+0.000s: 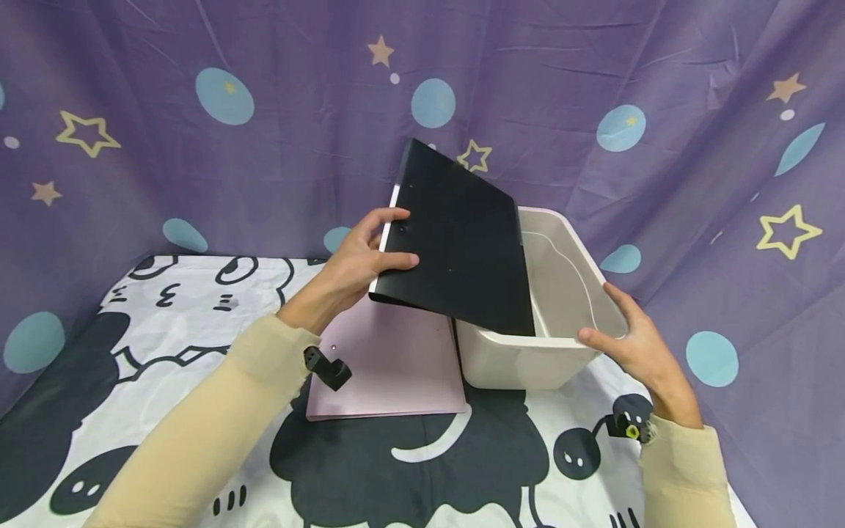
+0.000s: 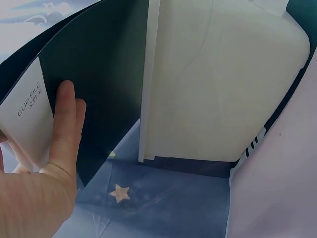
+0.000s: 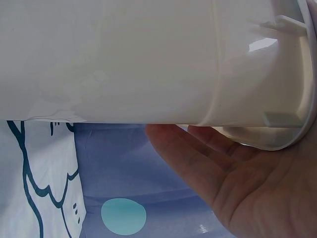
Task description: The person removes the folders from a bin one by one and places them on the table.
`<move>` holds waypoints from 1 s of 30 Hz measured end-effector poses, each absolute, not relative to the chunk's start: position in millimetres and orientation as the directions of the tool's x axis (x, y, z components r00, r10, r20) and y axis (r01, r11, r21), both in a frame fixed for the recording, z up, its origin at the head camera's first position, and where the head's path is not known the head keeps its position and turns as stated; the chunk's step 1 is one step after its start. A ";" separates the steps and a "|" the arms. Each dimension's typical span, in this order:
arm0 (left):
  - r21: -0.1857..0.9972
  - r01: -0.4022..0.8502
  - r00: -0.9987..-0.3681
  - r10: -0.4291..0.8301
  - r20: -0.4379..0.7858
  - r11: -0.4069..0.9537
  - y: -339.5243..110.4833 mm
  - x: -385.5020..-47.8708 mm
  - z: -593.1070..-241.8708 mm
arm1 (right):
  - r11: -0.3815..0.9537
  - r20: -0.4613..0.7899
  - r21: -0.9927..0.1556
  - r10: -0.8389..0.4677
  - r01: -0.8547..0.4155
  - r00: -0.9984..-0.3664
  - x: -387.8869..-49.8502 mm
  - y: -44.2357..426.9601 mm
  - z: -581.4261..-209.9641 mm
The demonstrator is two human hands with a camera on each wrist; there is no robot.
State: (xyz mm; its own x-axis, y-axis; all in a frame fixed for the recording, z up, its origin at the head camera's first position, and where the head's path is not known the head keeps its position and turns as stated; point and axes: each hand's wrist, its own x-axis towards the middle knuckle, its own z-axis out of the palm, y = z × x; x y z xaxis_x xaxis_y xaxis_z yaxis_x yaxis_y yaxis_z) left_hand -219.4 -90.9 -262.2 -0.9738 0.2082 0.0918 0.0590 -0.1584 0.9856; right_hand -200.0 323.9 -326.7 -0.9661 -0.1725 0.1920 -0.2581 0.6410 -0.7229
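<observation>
My left hand (image 1: 359,258) grips a black clip file (image 1: 462,242) by its white-labelled spine, thumb on one cover and fingers about the other edge. In the left wrist view the spine label (image 2: 27,106) reads "CLIP FILE". The file is tilted, its lower right end over the opening of a white plastic bin (image 1: 518,363). My right hand (image 1: 637,348) holds the bin's right side at the rim, thumb over the edge and fingers along the outer wall (image 3: 124,64). Flat on the cloth, left of the bin, lies a pink folder (image 1: 389,359), partly covered by the black file and left arm.
A white and black cartoon-print cloth (image 1: 198,301) covers the surface. Behind it and to the right hangs a purple curtain (image 1: 317,110) with stars and blue spots, close to the bin's back.
</observation>
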 end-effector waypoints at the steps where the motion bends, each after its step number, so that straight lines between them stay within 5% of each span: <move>1: 0.986 0.058 -0.974 0.208 0.090 -0.156 -91.6 -218.9 -261.9 | 0.641 0.193 -0.723 -0.172 -0.259 -0.966 -200.0 323.9 -326.7; 30: 0.985 0.041 -0.984 0.166 0.070 -0.170 -117.7 -208.4 -264.7 | 0.630 0.194 -0.731 -0.176 -0.262 -0.965 -201.5 325.2 -327.9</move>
